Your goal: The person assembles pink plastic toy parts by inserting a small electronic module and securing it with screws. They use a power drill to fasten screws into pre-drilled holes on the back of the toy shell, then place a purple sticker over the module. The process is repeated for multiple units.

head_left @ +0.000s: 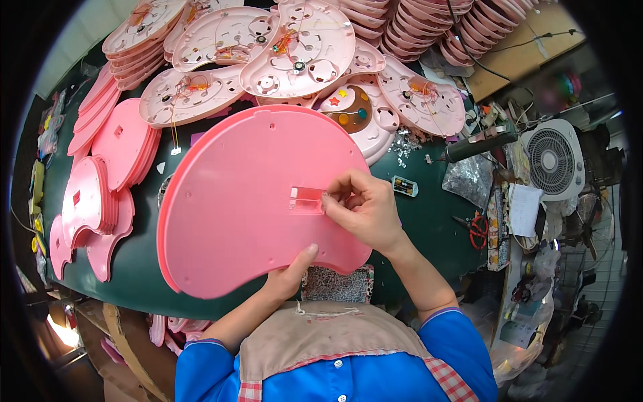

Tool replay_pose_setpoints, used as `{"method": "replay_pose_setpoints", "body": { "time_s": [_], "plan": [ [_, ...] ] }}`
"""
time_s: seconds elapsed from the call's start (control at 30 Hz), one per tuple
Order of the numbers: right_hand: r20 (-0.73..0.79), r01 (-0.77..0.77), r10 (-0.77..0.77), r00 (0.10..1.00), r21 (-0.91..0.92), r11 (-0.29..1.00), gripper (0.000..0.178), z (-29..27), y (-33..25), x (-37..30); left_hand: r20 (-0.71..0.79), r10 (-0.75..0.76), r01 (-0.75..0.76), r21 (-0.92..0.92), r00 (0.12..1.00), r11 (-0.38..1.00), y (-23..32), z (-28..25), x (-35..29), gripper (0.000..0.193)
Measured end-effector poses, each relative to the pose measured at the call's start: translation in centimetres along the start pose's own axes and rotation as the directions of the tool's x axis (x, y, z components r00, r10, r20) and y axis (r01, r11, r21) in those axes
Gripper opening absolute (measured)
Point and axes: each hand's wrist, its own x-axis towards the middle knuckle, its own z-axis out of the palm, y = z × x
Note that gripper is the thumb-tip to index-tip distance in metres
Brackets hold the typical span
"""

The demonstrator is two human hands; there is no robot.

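Note:
A large pink kidney-shaped plastic panel point(234, 181) is tilted up in front of me, with a rectangular recess point(307, 200) near its middle. My left hand point(293, 275) grips the panel's lower curved edge, thumb on the face and fingers hidden beneath. At the right end of the recess, my right hand point(362, 208) has its thumb and fingertips pinched together. A tiny silvery bit shows at those fingertips, too small to name. Behind the panel lie pale pink shells point(298, 53) with wires and round speakers, one bearing a brown patch with coloured buttons point(351, 110).
More pink panels point(124, 144) are stacked on the green table point(429, 228) at left; nested shells point(415, 30) fill the back. Rightward are a small battery holder point(404, 186), a dark green electric screwdriver point(479, 142), a bag of small parts point(467, 179), red-handled scissors point(477, 230) and a white fan point(553, 159).

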Motion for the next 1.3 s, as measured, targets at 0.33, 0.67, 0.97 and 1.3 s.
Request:
{"method": "replay_pose_setpoints", "body": {
  "time_s": [0.33, 0.67, 0.97, 1.3],
  "plan": [
    [0.384, 0.649, -0.53, 0.756, -0.549, 0.527, 0.033, -1.2, 0.1, -1.0, -0.085, -0.02, -0.002, -0.249, 0.996, 0.969, 1.5, 0.3, -0.1, 0.041],
    [-0.33, 0.051, -0.182, 0.927, -0.368, 0.928, 0.032, -7.0, 13.1, -3.8, -0.086, -0.147, 0.033, -0.752, 0.985, 0.659, 1.6, -1.0, 8.2, 0.051],
    [-0.517, 0.138, -0.087, 0.852, 0.062, 0.989, 0.028, -4.3, 9.1, 0.4, 0.027, -0.33, 0.267, -0.65, 0.944, 0.711, 4.0, -0.9, 1.6, 0.064],
    [0.026, 0.061, -0.061, 0.998, 0.02, 0.998, 0.024, 4.7, 7.1, 8.1, -0.01, -0.614, 0.42, -0.72, 0.789, 0.552, -1.5, -5.2, -4.5, 0.043]
  ]
}}
